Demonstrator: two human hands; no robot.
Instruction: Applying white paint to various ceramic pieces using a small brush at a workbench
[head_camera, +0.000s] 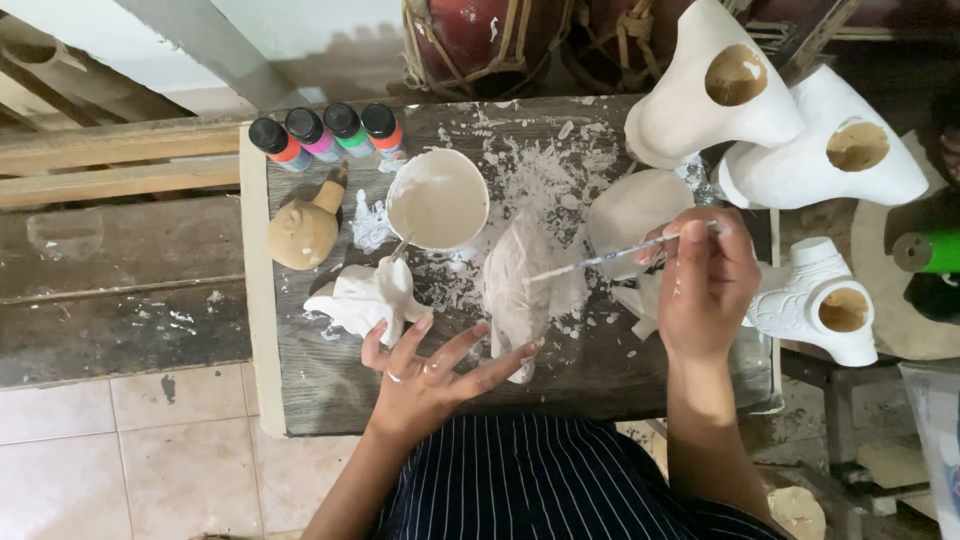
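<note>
On the paint-spattered table I see my left hand spread wide, fingertips steadying the white carved piece near the middle, while my right hand pinches a thin brush just beside it.

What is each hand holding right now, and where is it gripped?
The right hand pinches a thin paintbrush near its rear end. The left hand steadies the white carved piece with its fingertips.

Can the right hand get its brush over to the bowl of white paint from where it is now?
Probably yes. The right hand holds a thin brush pointing toward the bowl, which sits open on the table. Only the low white carved piece lies between them, steadied by the left hand; the brush could pass over it.
</note>
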